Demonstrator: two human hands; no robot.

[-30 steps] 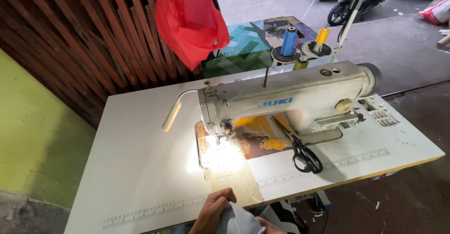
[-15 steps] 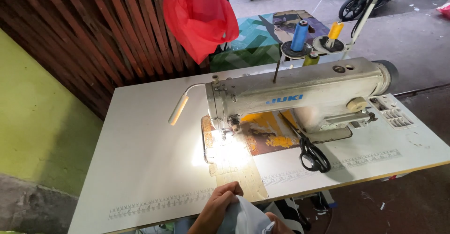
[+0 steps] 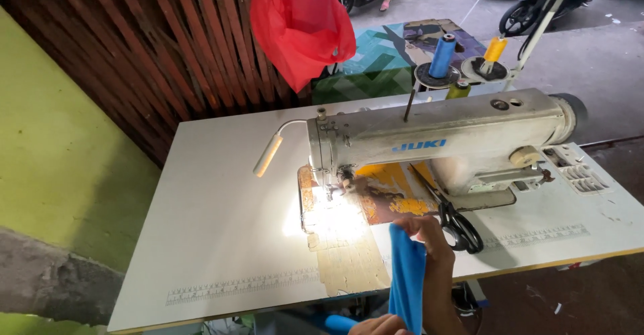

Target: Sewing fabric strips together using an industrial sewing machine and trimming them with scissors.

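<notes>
My right hand [image 3: 429, 241] is raised over the front edge of the table, fingers pinched on the top end of a strip of blue fabric [image 3: 408, 278] that hangs down from the pinch toward my lap. My left hand [image 3: 379, 324] shows only as knuckles at the bottom edge of the view, touching the lower end of the same strip; I cannot tell whether it grips the cloth or merely steadies it.

The fabric is off the table, just in front of the worn patch of the white table [image 3: 221, 228], and near the black-handled scissors [image 3: 456, 224] lying beside my raised hand. Beyond them stands the grey sewing machine [image 3: 436, 137], its needle area [image 3: 332, 191] lit bright by the small lamp [image 3: 268, 155].

To do this well, I judge the strip should be kept taut between both hands so the edge lies flat, carried left of the scissors rather than over them, and laid on the lit plate with its leading end square to the foot. The glare hides the foot itself, so I would go slowly there.
</notes>
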